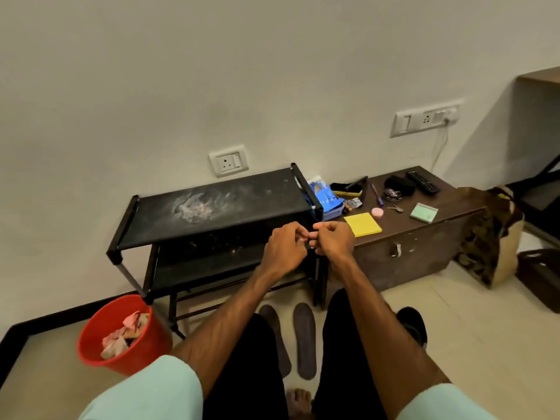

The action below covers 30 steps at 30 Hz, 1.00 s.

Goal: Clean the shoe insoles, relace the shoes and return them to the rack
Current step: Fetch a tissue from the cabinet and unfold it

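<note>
Two dark grey insoles (304,341) lie side by side on the floor between my legs; the left insole (277,338) is partly hidden by my thigh. A black shoe (413,325) sits on the floor by my right leg. The black shoe rack (212,207) stands ahead with a dusty, smudged top shelf and no shoes showing on it. My left hand (285,248) and my right hand (333,237) are raised in front of the rack's right end. Their curled fingertips meet, and I can make out nothing held between them.
A red bucket (100,353) with crumpled tissue stands on the floor at the left. Right of the rack a brown chest (424,237) carries a shoe brush (348,187), polish tin (392,194), yellow sticky pad (362,224), pen, remote and a blue packet (324,195).
</note>
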{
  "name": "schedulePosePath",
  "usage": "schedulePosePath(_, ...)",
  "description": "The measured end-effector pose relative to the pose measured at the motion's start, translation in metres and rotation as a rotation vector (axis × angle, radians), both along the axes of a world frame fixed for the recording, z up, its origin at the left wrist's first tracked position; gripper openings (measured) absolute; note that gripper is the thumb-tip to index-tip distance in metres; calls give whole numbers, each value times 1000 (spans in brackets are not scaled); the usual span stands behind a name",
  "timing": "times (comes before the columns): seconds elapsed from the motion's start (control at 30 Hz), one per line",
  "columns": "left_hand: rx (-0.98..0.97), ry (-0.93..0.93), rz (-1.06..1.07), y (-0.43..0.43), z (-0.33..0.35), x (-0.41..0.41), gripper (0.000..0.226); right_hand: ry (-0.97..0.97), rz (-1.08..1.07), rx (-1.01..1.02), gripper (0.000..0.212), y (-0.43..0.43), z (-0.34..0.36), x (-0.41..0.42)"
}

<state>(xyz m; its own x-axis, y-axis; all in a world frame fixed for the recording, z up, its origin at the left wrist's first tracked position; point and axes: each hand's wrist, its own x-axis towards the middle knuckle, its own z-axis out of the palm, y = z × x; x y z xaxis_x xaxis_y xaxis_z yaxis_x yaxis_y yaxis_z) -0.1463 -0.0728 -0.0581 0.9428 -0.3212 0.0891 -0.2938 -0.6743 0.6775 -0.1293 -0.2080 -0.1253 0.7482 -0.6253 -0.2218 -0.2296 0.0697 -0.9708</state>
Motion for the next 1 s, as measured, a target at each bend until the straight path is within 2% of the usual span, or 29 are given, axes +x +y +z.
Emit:
schedulePosePath(0.2, -15, -41, 12, -30, -21, 6, 9, -51, -95, 61, 20, -18, 5, 8)
schedulePosePath(0.4, -89, -151, -37, -52, -35, 43, 16, -181, -274, 84, 18, -34, 2, 41)
schedulePosePath(0.57, -188, -215, -23, -70, -54, 74, 18, -179, -383, -27, 22, -55, -6, 84)
schedulePosePath(0.7, -267, -309, -1, -76, -64, 97, 12, -180, -370, -130, 20, -72, -22, 118)
schedulePosePath(0.87, -362, -421, -36, -85, -39, 133, 2, -277, -276, -240, 16, -84, -29, 156)
schedulePosePath(1.0, -286, -388, -15, -85, -36, 171, 4, -305, -120, -377, 17, -85, -41, 181)
